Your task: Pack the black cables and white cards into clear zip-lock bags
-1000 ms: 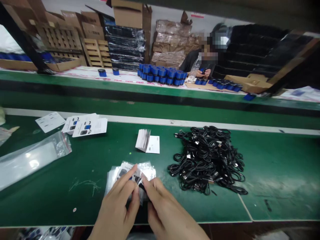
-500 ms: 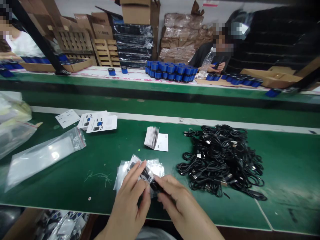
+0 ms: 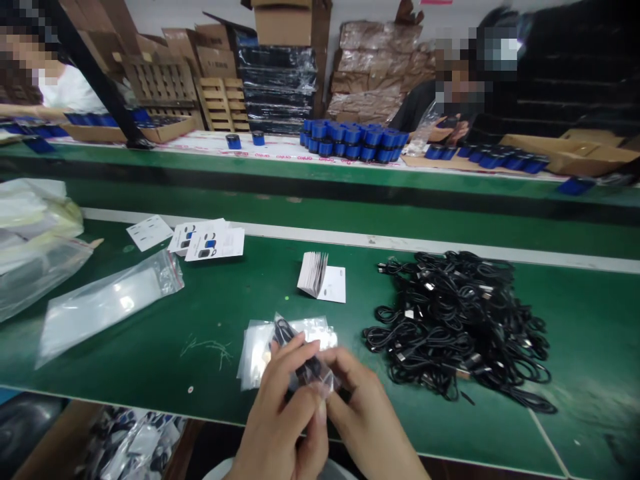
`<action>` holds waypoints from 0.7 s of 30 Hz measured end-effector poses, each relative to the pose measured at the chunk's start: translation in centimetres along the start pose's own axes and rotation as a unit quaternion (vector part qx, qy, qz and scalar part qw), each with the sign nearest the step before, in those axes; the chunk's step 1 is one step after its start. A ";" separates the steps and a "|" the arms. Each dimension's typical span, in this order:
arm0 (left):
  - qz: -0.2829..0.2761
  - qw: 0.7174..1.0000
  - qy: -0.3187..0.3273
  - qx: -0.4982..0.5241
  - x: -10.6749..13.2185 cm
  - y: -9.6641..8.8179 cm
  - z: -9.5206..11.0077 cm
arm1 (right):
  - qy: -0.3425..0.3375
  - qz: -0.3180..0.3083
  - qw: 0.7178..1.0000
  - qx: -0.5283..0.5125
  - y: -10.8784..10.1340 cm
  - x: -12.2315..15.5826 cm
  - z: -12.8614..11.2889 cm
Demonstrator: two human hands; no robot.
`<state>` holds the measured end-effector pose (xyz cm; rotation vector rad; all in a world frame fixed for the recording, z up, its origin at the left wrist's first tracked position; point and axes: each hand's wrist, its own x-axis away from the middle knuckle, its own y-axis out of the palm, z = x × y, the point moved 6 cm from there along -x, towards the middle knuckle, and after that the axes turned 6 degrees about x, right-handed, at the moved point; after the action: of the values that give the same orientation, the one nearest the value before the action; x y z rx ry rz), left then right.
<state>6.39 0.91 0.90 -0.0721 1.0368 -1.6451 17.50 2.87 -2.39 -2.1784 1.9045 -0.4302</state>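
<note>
Both hands meet at the near edge of the green table, around a small clear plastic bag with a coiled black cable in it. My left hand is closed on the bag from the left, its fingers across the cable. On the other side my right hand pinches the bag's near end. Beneath them lies a pile of flat clear bags, partly hidden by my left hand. A big heap of black cables is to the right of my right hand.
A folded leaflet stack stands beyond the hands. Printed cards and a long plastic bag lie at left. Below the table edge is a box of packed bags. Blue cylinders and two people are across the bench.
The cable is now inside the bag, pointing away from me, and my fingers have shifted to the bag's near end. The whole view has slid slightly, so the table things appear further right.
</note>
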 end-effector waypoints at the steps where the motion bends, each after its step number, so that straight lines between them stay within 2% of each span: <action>1: -0.013 1.000 -0.001 0.002 -0.3 -0.3 -0.2 | -0.005 -0.040 0.999 -0.007 0.1 -0.2 -0.3; 2: -0.033 0.999 -0.006 0.004 -0.7 -0.8 -0.5 | -0.007 -0.065 0.998 -0.004 0.1 -0.3 -0.6; 5: -0.130 0.990 -0.057 0.020 -2.2 -2.0 -1.9 | -0.014 -0.091 0.996 0.021 -0.7 -0.7 -1.6; 8: -0.233 0.963 -0.134 0.023 -3.3 -2.6 -3.0 | -0.039 -0.122 0.992 0.008 -0.8 -0.8 -2.4; 10: -0.264 0.947 -0.183 0.023 -3.6 -2.7 -3.4 | -0.044 -0.128 0.991 -0.020 -0.7 -0.7 -2.7; 13: -0.266 0.931 -0.245 0.053 -3.6 -2.6 -3.6 | -0.029 -0.108 0.993 -0.046 -1.1 -0.7 -2.6; 15: -0.253 0.929 -0.256 0.083 -3.4 -2.4 -3.7 | -0.005 -0.080 0.995 -0.065 -1.5 -0.6 -2.4; 18: -0.202 0.935 -0.254 0.140 -3.2 -2.2 -4.1 | 0.010 -0.049 0.992 -0.112 -2.1 -0.3 -2.1; 21: -0.156 0.919 -0.276 0.233 -2.8 -1.7 -4.7 | -0.006 -0.029 0.997 -0.065 -2.0 -0.3 -2.0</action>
<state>3.59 5.82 0.41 -0.3777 0.1951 -1.9613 18.60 3.49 0.16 -2.3181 1.9175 -0.3107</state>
